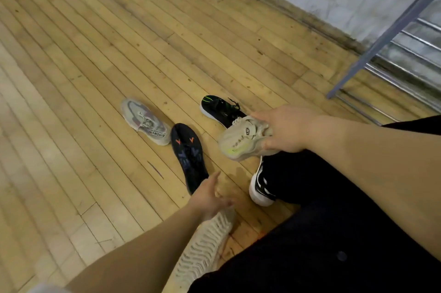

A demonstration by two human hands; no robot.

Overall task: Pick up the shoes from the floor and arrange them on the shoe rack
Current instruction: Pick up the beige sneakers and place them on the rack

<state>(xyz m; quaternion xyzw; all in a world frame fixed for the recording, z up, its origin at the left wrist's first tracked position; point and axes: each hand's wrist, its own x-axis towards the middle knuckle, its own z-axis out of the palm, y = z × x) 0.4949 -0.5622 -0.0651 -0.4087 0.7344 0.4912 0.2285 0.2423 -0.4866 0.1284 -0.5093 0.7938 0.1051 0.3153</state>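
The right hand (284, 128) grips a beige shoe (241, 140) by its collar, thumb on one side and fingers curled over the other, holding it off the floor (95, 54) above the person's knee. The left hand (210, 197) is blurred; it seems to clasp the end of a second beige shoe (202, 247), whose ridged sole faces up. Just beyond that hand a dark shoe (188, 154) lies sole-up on the boards, touching a grey shoe (143, 121) that lies beside it. A black shoe (218, 109) with green marks sits behind the held beige one. The metal shoe rack (391, 30) stands by the wall at the right, well apart.
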